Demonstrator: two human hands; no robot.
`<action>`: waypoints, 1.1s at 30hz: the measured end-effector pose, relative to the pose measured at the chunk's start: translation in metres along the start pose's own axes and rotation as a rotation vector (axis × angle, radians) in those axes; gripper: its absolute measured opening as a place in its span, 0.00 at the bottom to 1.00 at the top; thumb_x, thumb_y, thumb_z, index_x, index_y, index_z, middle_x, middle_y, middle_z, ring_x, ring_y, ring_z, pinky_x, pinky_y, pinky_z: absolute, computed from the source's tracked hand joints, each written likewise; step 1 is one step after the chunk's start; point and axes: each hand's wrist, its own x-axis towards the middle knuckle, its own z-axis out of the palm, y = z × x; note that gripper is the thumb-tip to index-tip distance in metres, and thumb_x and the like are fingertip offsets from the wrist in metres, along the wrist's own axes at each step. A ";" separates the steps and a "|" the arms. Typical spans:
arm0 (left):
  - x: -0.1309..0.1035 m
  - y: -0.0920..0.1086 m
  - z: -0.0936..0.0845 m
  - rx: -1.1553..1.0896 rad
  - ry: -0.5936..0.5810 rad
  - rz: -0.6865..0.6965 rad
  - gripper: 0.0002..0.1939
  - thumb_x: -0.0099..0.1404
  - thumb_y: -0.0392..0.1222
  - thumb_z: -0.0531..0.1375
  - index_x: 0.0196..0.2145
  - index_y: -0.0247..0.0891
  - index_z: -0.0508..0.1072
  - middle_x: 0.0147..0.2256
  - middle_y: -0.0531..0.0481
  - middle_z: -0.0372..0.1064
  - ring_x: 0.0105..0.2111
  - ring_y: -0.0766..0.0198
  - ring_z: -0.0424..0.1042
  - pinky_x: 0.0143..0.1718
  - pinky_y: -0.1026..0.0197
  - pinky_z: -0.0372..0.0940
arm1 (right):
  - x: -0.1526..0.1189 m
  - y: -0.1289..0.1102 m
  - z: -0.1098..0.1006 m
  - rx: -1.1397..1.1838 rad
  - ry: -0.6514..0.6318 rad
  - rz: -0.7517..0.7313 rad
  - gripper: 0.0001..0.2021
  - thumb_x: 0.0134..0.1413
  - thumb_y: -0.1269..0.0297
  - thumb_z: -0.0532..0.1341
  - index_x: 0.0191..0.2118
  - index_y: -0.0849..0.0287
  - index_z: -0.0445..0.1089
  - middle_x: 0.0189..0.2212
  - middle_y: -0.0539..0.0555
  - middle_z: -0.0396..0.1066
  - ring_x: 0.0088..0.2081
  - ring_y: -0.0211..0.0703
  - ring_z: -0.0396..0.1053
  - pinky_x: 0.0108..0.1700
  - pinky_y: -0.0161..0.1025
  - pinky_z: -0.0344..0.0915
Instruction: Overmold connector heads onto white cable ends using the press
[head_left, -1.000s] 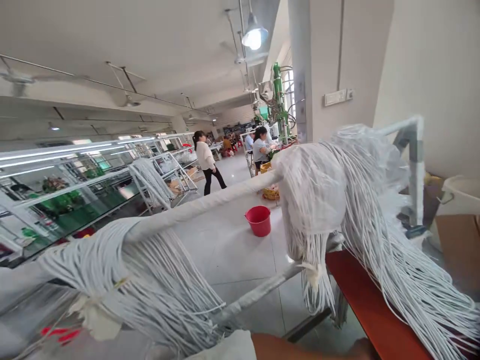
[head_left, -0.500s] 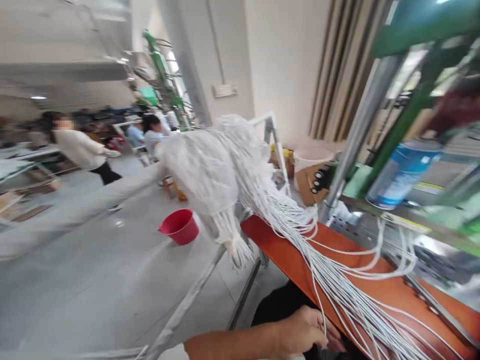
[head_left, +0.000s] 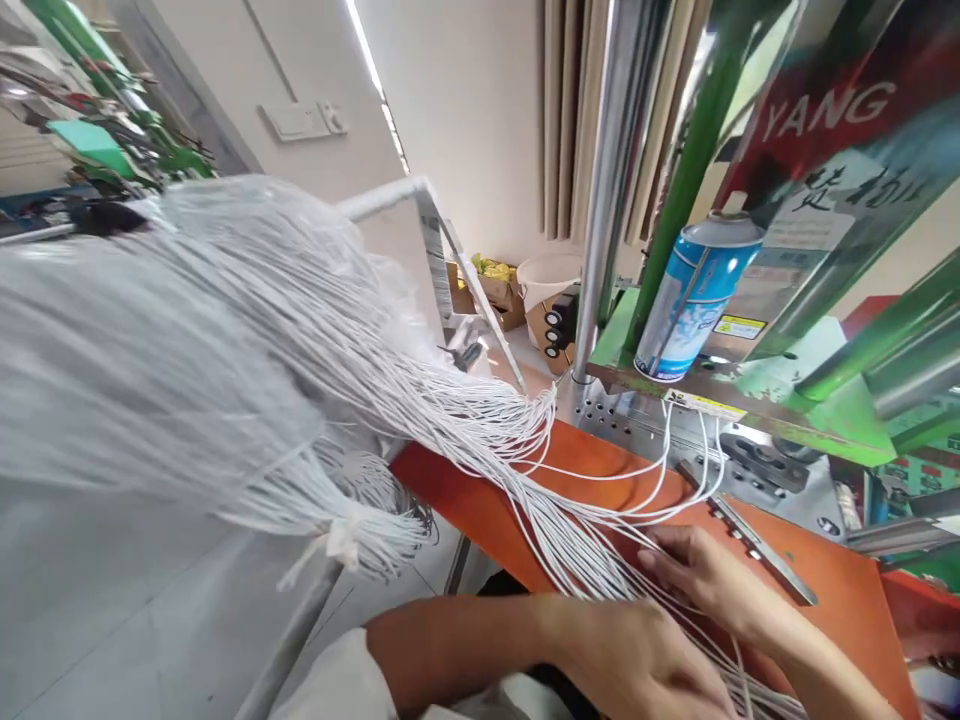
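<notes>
A long bundle of thin white cables (head_left: 480,450) runs across an orange board (head_left: 600,460) toward the lower right. Three cables loop up to the green machine's plate. My left hand (head_left: 645,660) lies over the bundle at the bottom; its fingers are hidden at the frame's lower edge. Above and right of it, my right hand (head_left: 690,570) is at the cables with thumb and fingers closed together on a white cable. A metal strip (head_left: 765,550) lies on the board beside my right hand.
Plastic-wrapped cable bundles (head_left: 150,360) hang over a rail at left. The green machine (head_left: 825,420) stands at right, with a blue spray can (head_left: 697,290) on its plate. A white bin (head_left: 551,280) and cartons stand by the wall.
The view has swung right and closer to the board. The red bucket and the people at left have left the view. My right hand now shows at the cables, and my left hand reaches further right.
</notes>
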 end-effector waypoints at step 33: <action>-0.057 0.037 -0.075 0.486 0.469 0.037 0.22 0.76 0.56 0.54 0.48 0.36 0.77 0.36 0.46 0.76 0.34 0.62 0.73 0.37 0.63 0.63 | -0.101 -0.064 -0.040 0.244 0.029 0.141 0.22 0.66 0.43 0.59 0.50 0.57 0.72 0.18 0.43 0.58 0.18 0.32 0.53 0.19 0.31 0.50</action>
